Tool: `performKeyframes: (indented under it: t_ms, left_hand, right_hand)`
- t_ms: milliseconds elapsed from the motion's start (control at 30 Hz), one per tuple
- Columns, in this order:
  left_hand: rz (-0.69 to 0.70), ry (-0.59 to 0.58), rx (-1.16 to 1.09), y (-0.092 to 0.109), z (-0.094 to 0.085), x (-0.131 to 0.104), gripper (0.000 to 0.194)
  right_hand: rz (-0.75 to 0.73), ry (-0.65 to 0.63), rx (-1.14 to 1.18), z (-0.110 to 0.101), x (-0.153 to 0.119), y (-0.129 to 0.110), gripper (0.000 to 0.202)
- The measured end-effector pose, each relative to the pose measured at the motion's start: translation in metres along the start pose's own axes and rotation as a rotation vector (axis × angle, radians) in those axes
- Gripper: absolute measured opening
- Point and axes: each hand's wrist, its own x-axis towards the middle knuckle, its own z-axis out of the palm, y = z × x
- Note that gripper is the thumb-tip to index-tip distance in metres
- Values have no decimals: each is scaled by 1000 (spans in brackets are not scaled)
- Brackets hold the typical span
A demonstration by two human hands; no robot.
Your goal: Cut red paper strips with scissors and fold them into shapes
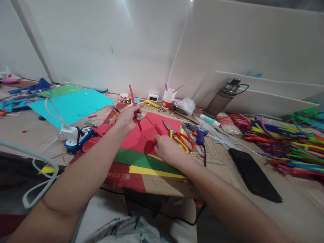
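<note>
My left hand is closed on a narrow red paper strip, held up at a slant over the red paper sheets. Low over the right part of those sheets is my right hand, fingers curled together; what they hold, if anything, is hidden. Beside it lie scissors with orange-red handles, blades pointing up-left, and a yellow looped handle partly covered by the hand. Green paper and yellow paper stick out under the red sheets.
A blue glue gun and a black phone lie to the right, with colourful pipe cleaners beyond. A paper cup and a bottle stand behind. A turquoise sheet and a power strip are leftward.
</note>
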Motion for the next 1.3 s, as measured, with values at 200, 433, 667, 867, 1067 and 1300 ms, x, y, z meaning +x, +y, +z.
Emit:
performKeyframes:
  t_ms: [200, 433, 667, 867, 1067, 1300]
  left_hand:
    - [-10, -13, 1, 0, 2, -2, 4]
    - [-10, -15, 4, -1, 3, -4, 3]
    - [-3, -21, 11, -1, 2, -2, 4]
    - [-7, -31, 4, -1, 2, -2, 2]
    - [-14, -37, 3, -2, 2, -2, 2]
    - [-3, -41, 6, -2, 2, -3, 3]
  right_hand:
    - [2, 88, 64, 1, 4, 2, 22]
    - [63, -40, 3, -5, 9, -4, 22]
    - [-1, 54, 39, 3, 8, -4, 24]
    - [72, -1, 60, -1, 12, -5, 28]
    - [27, -33, 13, 0, 17, -4, 22]
    - [23, 72, 112, 9, 17, 1, 29]
